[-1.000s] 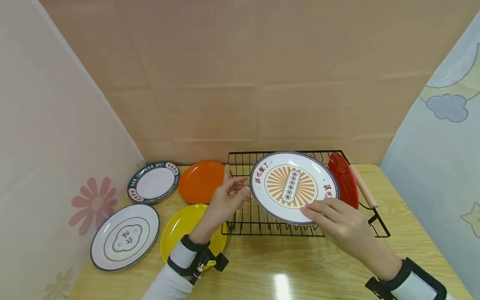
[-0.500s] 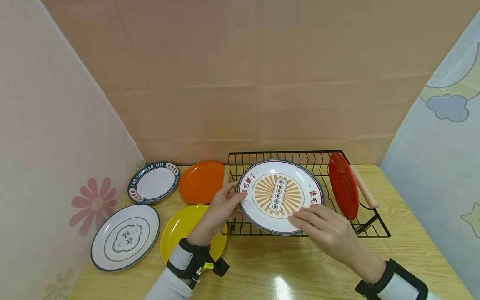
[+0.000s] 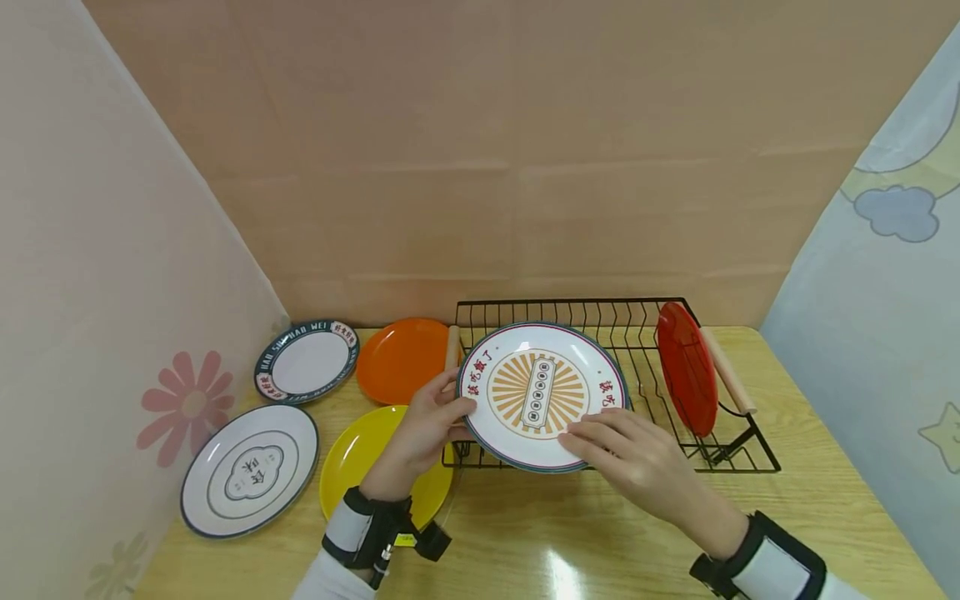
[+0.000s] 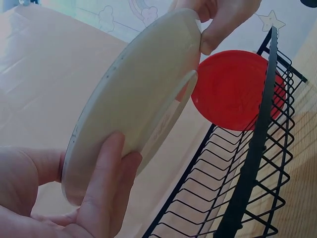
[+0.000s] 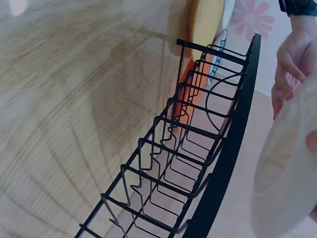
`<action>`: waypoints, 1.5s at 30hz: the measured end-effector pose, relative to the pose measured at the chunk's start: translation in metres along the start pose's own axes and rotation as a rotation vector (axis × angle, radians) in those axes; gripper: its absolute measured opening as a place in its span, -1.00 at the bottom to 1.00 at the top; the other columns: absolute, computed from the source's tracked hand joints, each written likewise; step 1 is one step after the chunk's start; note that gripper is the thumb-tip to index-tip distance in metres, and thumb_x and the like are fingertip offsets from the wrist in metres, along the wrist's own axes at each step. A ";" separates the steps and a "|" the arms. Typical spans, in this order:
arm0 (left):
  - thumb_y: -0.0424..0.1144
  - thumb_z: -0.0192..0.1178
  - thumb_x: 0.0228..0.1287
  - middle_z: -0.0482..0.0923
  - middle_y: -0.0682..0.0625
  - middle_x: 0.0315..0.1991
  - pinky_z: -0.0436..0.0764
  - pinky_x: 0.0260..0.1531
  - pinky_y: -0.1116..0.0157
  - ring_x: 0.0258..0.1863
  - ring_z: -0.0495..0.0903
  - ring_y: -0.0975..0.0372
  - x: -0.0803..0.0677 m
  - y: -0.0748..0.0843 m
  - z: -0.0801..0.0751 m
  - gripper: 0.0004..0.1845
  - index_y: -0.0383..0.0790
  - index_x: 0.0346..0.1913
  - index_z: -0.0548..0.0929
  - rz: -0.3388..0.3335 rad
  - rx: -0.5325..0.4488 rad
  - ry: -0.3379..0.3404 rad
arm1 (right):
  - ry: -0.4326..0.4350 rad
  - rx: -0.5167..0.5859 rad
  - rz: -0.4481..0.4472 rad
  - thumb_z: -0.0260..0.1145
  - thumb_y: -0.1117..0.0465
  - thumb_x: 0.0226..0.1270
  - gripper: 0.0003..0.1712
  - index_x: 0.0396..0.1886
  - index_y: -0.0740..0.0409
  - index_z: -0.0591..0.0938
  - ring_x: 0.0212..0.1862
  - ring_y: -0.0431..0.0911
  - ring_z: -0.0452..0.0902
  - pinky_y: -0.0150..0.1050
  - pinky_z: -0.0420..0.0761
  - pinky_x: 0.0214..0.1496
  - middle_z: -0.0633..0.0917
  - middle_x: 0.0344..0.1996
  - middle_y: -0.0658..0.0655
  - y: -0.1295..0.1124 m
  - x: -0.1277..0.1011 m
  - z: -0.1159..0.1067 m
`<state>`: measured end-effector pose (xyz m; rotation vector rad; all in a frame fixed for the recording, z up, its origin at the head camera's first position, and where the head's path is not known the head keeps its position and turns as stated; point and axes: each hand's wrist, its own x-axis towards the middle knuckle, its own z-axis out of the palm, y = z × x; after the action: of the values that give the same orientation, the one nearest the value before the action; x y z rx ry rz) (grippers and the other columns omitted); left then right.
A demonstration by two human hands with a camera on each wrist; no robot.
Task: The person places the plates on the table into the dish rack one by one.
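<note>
Both hands hold a white plate with a blue rim and an orange sunburst, face up above the black wire dish rack. At its left edge my left hand grips the rim; the left wrist view shows the thumb on one side and fingers spread on the pale underside. My right hand pinches the near right rim, fingertips on the plate's face. A red plate stands on edge in the right end of the rack, also visible as a red disc in the left wrist view.
On the wooden table, left of the rack, lie an orange plate, a yellow plate, a white plate with a dark lettered rim and another white plate. Wooden handles flank the rack. A brown-covered wall rises behind.
The sunburst plate has moved left and a little toward me, away from the red plate. My left hand, apart from it at first, has taken hold of its left rim.
</note>
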<state>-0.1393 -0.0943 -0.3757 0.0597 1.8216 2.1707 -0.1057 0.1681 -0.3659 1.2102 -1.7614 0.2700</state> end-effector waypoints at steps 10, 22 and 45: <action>-0.45 0.08 0.22 0.50 -0.30 -0.01 0.65 -0.36 0.29 -0.37 0.62 0.17 -0.006 -0.003 -0.002 -0.46 -0.22 0.28 0.28 0.013 -0.025 0.040 | -0.060 -0.004 0.075 -0.04 0.27 0.42 -0.67 -0.22 0.13 0.69 -0.21 0.01 0.60 0.00 0.54 -0.13 0.69 -0.26 0.12 0.000 -0.005 0.006; -0.47 0.07 0.22 0.51 -0.28 -0.07 0.65 -0.39 0.30 -0.40 0.62 0.18 -0.007 -0.004 -0.003 -0.48 -0.23 0.26 0.32 0.024 -0.046 0.072 | -0.204 0.063 0.301 -0.11 0.16 0.27 -0.52 0.09 0.10 0.58 0.10 0.21 0.39 -0.08 0.17 0.32 0.53 0.06 0.27 0.007 -0.027 0.005; -0.47 0.09 0.18 0.53 -0.26 -0.09 0.65 -0.40 0.31 -0.43 0.63 0.18 -0.006 -0.008 -0.004 -0.49 -0.22 0.23 0.36 -0.003 -0.020 0.084 | -0.335 0.275 0.845 0.36 0.41 0.03 -0.23 0.30 0.23 0.32 0.15 0.04 0.35 -0.28 0.56 0.00 0.35 0.21 0.25 0.020 -0.025 -0.013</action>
<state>-0.1330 -0.0989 -0.3828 -0.0391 1.8432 2.2199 -0.1131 0.2013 -0.3723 0.6379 -2.5321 0.8598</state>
